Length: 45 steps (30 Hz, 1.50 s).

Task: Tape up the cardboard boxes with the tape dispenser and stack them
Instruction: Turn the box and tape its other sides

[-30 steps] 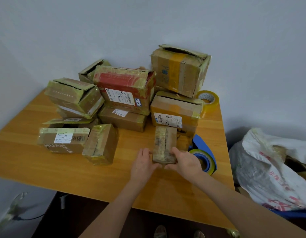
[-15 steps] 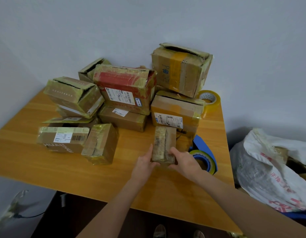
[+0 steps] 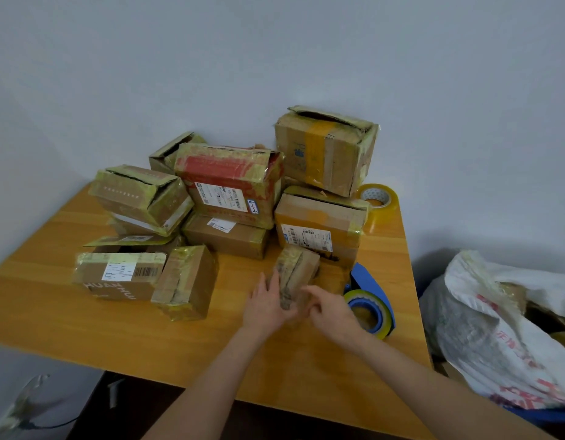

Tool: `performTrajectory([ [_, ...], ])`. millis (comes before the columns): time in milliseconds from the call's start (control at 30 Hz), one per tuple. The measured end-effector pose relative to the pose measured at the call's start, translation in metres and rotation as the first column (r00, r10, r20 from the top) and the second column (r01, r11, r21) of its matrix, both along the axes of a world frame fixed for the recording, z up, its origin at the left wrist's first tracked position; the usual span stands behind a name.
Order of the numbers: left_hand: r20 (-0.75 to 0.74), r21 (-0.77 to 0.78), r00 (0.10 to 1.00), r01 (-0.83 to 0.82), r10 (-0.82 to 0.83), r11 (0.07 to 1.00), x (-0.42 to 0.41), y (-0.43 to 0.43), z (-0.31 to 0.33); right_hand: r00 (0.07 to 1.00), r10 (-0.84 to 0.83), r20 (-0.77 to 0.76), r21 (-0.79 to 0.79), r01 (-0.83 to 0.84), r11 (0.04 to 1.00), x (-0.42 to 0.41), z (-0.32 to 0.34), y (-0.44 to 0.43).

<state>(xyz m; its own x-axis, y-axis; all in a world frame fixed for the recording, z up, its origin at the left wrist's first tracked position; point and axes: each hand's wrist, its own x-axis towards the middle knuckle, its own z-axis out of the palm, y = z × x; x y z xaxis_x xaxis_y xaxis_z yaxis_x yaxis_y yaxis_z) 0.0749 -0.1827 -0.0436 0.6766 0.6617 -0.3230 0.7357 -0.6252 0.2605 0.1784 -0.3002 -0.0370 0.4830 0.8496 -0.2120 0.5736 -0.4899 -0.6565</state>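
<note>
A small, heavily taped cardboard box [image 3: 302, 268] lies tilted near the table's front right. My left hand [image 3: 267, 304] holds it along its left side and near end. At the box's near right corner is my right hand [image 3: 333, 311], blurred, its fingers stretched towards the box and touching it. The blue tape dispenser [image 3: 371, 301], loaded with a yellowish roll, lies on the table just right of my right hand. Behind, a pile of several taped boxes [image 3: 230, 188] leans on the wall, with the tallest box [image 3: 325, 150] on another [image 3: 319, 227].
A spare roll of clear tape [image 3: 378, 198] sits at the back right of the wooden table [image 3: 84, 325]. Two boxes [image 3: 122, 274] [image 3: 187, 282] lie at the front left. A white sack [image 3: 503, 331] stands on the floor to the right of the table.
The small box has tipped and turned a little to the left. My left hand slid up along its side. My right hand has loosened its hold on the near end.
</note>
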Motion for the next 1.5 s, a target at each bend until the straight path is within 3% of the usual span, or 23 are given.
performTrajectory([
  [100,-0.086,0.011,0.973,0.218,-0.216,0.976,-0.003,0.014,0.006,0.991,-0.074,0.11,0.01,0.074,0.997,0.023,0.011,-0.005],
  [167,-0.172,0.096,0.883,0.457,-0.438,0.884,-0.01,0.028,0.013,0.985,-0.092,0.148,-0.031,0.097,0.995,0.035,0.013,-0.006],
  [233,-0.209,0.188,0.812,0.58,-0.545,0.793,-0.016,0.038,0.017,0.988,-0.072,0.139,-0.096,0.086,0.992,0.039,0.012,-0.003],
  [300,-0.096,0.239,0.869,0.494,-0.486,0.836,-0.02,0.04,0.017,0.995,-0.007,0.097,-0.182,0.025,0.983,0.033,0.007,0.003],
  [367,0.125,0.204,0.956,0.237,-0.266,0.95,-0.022,0.031,0.015,0.997,0.042,0.067,-0.265,-0.023,0.964,0.025,0.0,0.006],
  [433,0.283,0.078,0.959,-0.032,0.009,0.996,-0.026,0.016,0.011,0.992,0.023,0.125,-0.3,0.016,0.954,0.019,-0.005,0.008],
  [500,0.303,-0.058,0.934,-0.182,0.191,0.982,-0.028,-0.002,0.01,0.98,-0.027,0.197,-0.306,0.087,0.948,0.017,-0.005,0.011],
  [633,0.275,-0.286,0.916,-0.211,0.291,0.935,-0.017,-0.018,0.013,0.978,-0.098,0.185,-0.278,0.148,0.949,0.015,-0.009,0.018],
  [733,0.325,-0.324,0.921,-0.104,0.214,0.94,-0.005,-0.006,0.013,0.988,-0.125,0.095,-0.198,0.142,0.97,0.018,-0.015,0.017],
  [833,0.177,-0.227,0.983,0.001,0.04,0.974,-0.001,-0.001,0.004,0.998,-0.064,0.026,-0.185,0.067,0.98,0.03,-0.01,0.009],
  [933,0.05,-0.066,0.992,0.116,-0.113,0.991,-0.004,-0.014,-0.009,0.979,-0.161,0.125,-0.139,0.178,0.974,0.056,-0.006,-0.014],
  [1033,0.099,-0.072,0.989,0.12,-0.113,0.99,-0.007,-0.021,-0.017,0.924,-0.303,0.233,-0.237,0.356,0.904,0.085,-0.004,-0.047],
  [1167,0.077,-0.059,0.979,0.196,-0.191,0.979,-0.006,-0.009,-0.02,0.933,-0.36,-0.019,-0.491,0.305,0.816,0.104,-0.025,-0.068],
  [1267,0.01,0.007,0.974,0.226,-0.226,0.974,-0.012,0.001,-0.023,0.894,-0.426,-0.135,-0.466,0.322,0.824,0.102,-0.041,-0.072],
  [1500,-0.107,0.123,0.971,0.228,-0.215,0.966,-0.016,-0.004,-0.009,0.9,-0.433,-0.055,-0.382,0.382,0.842,0.094,-0.018,-0.058],
])
